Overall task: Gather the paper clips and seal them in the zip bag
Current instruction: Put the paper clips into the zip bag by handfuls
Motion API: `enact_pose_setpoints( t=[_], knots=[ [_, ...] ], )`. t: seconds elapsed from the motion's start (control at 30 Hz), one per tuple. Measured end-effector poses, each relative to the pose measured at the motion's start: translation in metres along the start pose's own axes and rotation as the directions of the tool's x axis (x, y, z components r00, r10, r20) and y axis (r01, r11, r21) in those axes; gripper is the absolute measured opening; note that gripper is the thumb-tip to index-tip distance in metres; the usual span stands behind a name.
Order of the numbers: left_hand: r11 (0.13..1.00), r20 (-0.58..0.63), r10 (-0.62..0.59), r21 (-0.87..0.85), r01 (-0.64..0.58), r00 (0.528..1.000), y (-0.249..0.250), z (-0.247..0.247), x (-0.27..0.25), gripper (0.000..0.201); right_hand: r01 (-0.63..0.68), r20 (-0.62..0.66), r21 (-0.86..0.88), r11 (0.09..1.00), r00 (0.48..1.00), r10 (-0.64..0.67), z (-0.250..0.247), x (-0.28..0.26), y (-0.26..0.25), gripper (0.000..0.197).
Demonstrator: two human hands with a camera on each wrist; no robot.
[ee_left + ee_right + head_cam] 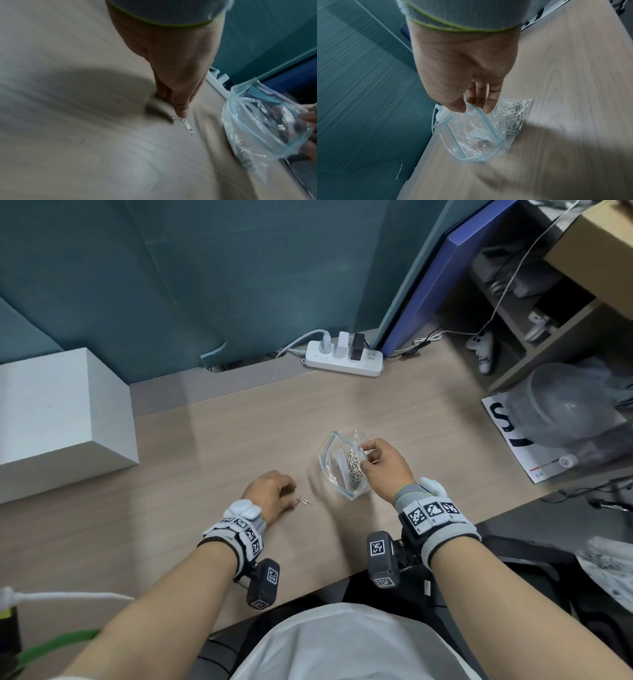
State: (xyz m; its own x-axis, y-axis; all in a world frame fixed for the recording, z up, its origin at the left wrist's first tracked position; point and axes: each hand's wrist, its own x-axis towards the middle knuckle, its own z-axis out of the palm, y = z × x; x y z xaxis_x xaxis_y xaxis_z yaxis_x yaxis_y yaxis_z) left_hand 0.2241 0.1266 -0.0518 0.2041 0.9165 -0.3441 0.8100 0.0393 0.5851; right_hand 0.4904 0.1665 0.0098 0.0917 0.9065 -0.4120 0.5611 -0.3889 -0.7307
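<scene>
A clear zip bag (337, 465) with a blue seal strip lies on the wooden desk (222, 446), its mouth open. A pile of silver paper clips (354, 470) sits inside it. My right hand (364, 453) pinches the bag's rim; in the right wrist view the thumb and fingers of this hand (474, 108) hold the bag (471, 135) up by its rim, with the clips (513, 113) in its far corner. To the left, loose paper clips (303, 502) lie on the desk. My left hand (286, 496) rests beside them. In the blurred left wrist view this hand (178, 108) touches the clips (183, 121) with one fingertip, the bag (257, 128) to their right.
A white box (58, 419) stands at the left. A power strip (342, 359) with plugs lies at the desk's back edge. At the right are a printed sheet (534, 463), a clear plastic container (565, 405) and shelves with a white controller (481, 350).
</scene>
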Motion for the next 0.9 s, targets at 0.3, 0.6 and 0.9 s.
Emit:
enact_pose_setpoints(
  t=[0.3, 0.6, 0.9],
  knots=[
    [0.975, 0.074, 0.109, 0.187, -0.121, 0.991, -0.002, 0.022, -0.001, 0.011, 0.003, 0.01, -0.024, 1.0, 1.0, -0.003, 0.002, 0.0, -0.002, 0.025],
    [0.954, 0.103, 0.206, 0.198, -0.223, 0.973, -0.002, 0.025, 0.005, 0.016, 0.003, -0.004, -0.035, 0.999, 1.0, -0.004, -0.002, 0.001, -0.003, 0.024],
    [0.894, 0.124, 0.245, 0.355, -0.273, 0.962, 0.009, 0.032, 0.016, 0.005, -0.001, -0.009, -0.049, 0.999, 1.0, 0.0, 0.002, 0.002, 0.0, 0.025]
  ],
)
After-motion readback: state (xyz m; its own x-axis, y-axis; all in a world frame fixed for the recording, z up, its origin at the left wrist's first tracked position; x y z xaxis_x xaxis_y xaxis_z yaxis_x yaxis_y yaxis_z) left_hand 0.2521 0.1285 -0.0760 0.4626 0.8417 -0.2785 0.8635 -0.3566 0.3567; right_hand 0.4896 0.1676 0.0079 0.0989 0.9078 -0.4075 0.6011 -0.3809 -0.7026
